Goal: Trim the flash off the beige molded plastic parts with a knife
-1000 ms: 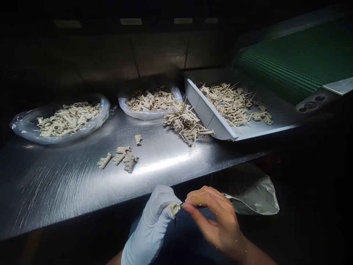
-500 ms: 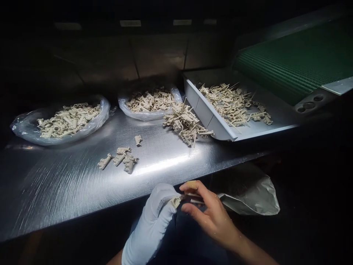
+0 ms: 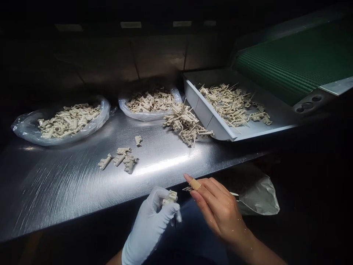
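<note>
In my white-gloved left hand (image 3: 154, 222), fingers and thumb are closed on a small beige plastic part (image 3: 170, 197) just in front of the table edge. My bare right hand (image 3: 217, 206), with a tan bandage (image 3: 195, 184) round the index finger, grips a slim tool (image 3: 188, 188). Its thin metal tips show past the thumb, apart from the part, and a pale end sticks out behind the hand; its exact kind is unclear. Several loose beige parts (image 3: 129, 163) lie on the metal table (image 3: 82, 176) beyond the left hand.
Two clear plastic bags (image 3: 103, 114) hold piles of beige parts. A heap of parts with thin stems (image 3: 184, 125) lies against a grey tray (image 3: 212, 117) holding more. A green conveyor belt (image 3: 298, 59) slopes at right. A plastic bag (image 3: 264, 198) hangs below the table edge.
My right hand has drawn the tool away from the part and turned, its fingers now closer together. My left hand has tilted the part, which shows more above the thumb.
</note>
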The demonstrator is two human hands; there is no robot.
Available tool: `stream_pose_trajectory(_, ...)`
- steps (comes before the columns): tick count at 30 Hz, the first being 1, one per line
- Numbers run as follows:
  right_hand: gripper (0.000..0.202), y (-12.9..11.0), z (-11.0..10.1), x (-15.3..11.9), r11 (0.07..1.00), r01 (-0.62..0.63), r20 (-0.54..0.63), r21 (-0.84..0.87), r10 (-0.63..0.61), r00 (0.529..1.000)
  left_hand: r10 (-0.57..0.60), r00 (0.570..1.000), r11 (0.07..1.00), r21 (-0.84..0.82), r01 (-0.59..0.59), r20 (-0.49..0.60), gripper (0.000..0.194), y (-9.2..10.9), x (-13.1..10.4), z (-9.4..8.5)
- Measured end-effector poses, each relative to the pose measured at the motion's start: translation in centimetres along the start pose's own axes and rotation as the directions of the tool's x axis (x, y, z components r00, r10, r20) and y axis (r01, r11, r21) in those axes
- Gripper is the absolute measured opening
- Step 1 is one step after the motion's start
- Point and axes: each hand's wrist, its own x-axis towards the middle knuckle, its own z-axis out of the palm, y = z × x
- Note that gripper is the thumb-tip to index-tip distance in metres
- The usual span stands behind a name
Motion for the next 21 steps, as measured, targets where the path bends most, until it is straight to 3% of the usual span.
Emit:
stream_pose_trajectory(5,0.031,-1.2,-1.3,1.1,0.989,0.121,-0.027,-0.083,-0.123,0.992,0.043,0.999,0.999,0.025,-0.042,-0.026,0.025,-0.2,-0.2,0.0)
stream_pose_trajectory(9,0.015,-2.3,-2.4,2.0,0.965,0.207,-0.025,-0.164,-0.214,0.977,0.120,0.988,0.982,0.160,-0.103,-0.099,0.026,-0.1,-0.2,0.0)
stream_pose_trajectory(16,0.029,-3.3,-3.5,3.0,0.886,0.308,0.039,-0.347,-0.314,0.949,0.144,0.985,0.968,0.220,-0.120,-0.092,0.024,-0.1,-0.2,0.1)
stream_pose_trajectory(21,0.018,-2.5,-3.6,3.1,0.956,0.263,0.033,-0.130,-0.261,0.965,0.085,0.995,0.991,0.105,-0.079,-0.051,0.029,-0.3,-0.3,-0.1)
